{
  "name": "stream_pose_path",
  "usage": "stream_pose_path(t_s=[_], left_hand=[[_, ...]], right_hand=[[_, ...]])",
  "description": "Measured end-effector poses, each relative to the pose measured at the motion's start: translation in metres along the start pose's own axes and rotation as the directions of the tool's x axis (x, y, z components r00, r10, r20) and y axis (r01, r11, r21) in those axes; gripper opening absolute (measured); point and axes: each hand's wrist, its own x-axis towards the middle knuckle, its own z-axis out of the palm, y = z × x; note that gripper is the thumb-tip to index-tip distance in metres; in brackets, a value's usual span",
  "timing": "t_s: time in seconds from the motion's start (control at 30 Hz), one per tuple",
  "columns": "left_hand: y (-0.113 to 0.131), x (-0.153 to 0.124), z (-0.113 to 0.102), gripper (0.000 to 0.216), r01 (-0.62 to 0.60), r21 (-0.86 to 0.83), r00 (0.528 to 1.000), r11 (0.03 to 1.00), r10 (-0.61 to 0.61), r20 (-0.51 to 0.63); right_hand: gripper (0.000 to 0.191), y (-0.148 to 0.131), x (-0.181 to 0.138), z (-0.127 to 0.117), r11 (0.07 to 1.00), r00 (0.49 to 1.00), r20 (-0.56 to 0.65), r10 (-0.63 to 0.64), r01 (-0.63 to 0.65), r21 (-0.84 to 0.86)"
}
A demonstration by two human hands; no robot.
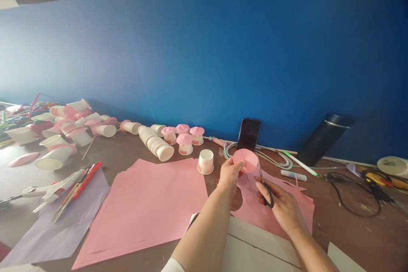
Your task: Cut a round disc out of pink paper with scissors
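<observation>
My left hand (230, 174) pinches a round piece of pink paper (245, 159), thumb on its face. In my right hand (280, 204) is a pair of scissors (268, 193) with dark handles, the blades pointing up along the disc's right edge. Beneath both hands lies a pink sheet (301, 212) with a curved cut-out on its left side. A white paper cup (205, 162) stands upright just left of my left hand. Behind it are several cups topped with pink paper caps (185, 139). Left of my forearm lies a larger pink sheet (153, 204).
A stack of paper cups (156, 143) lies on its side. Farther left are a pile of capped cups (79, 134), a red utility knife (78, 189) and a white glue gun (54, 187). A phone (249, 134) and a black flask (325, 140) lean against the blue wall (204, 51).
</observation>
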Motion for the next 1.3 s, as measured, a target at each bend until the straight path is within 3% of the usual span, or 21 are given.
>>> stream_pose_path(t_s=[0.4, 1.3], left_hand=[[0.0018, -0.0029, 0.0000, 0.037, -0.010, 0.013, 1.000, 1.000, 0.010, 0.018], [0.0030, -0.0044, -0.0002, 0.037, 0.006, 0.020, 1.000, 1.000, -0.006, 0.008]], right_hand=[[0.067, 0.0070, 0.0026, -0.0024, 1.000, 1.000, 0.029, -0.004, 0.005, -0.026], [0.064, 0.0055, 0.0027, -0.0010, 1.000, 0.999, -0.045, -0.013, 0.012, -0.020]])
